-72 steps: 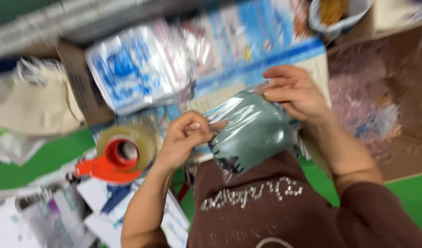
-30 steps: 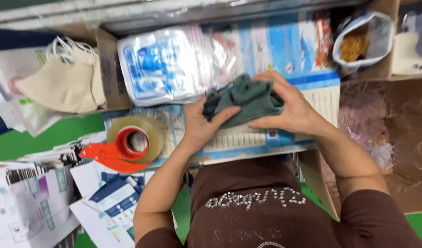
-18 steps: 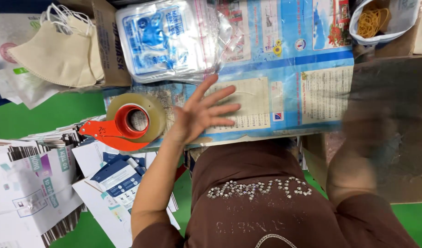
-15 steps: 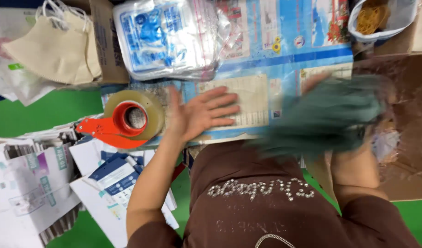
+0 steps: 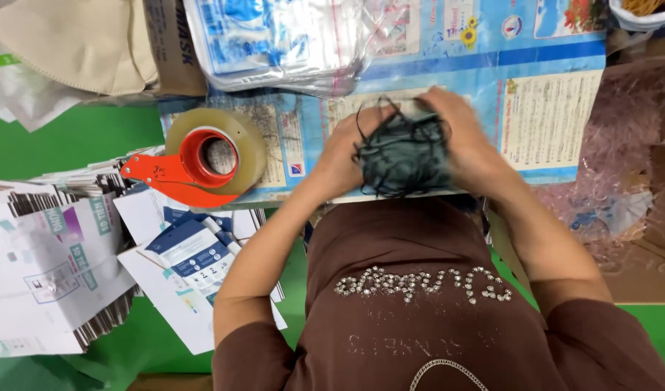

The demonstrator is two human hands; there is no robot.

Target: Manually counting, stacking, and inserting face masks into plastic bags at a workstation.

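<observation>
Dark teal cloth, bunched into a soft wad with thin black loops straggling out of it, is the bundle (image 5: 405, 156) caught between both hands just beyond the person's brown shirt (image 5: 419, 304). It lies directly between the palms: the left hand (image 5: 343, 148) presses in from nine o'clock, the right hand (image 5: 466, 141) from three o'clock, so neither is nearer; both touch it. The left fingers (image 5: 369, 119) curl over the bundle's upper edge at about eleven o'clock, and the right fingers (image 5: 437, 101) wrap over the top at one o'clock, all clamped on the cloth. The wad looks roughly as tall as wide, with no clear long axis; its loops spill mostly toward twelve and seven o'clock. It sits low over the desk, and I cannot tell whether it rests on the sheet beneath.

That sheet is a blue printed poster (image 5: 550, 94) spread across the desk. At nine o'clock from the left hand, well apart, stands a roll of clear tape (image 5: 216, 148) in an orange-red dispenser (image 5: 166, 174). Nearer, at seven o'clock, flat printed cartons (image 5: 180, 261) lie fanned on green. Farther, at eleven o'clock, a stack of clear plastic packets (image 5: 274, 36) overlaps the poster, and beige cloth (image 5: 72, 40) lies beyond at ten o'clock.
</observation>
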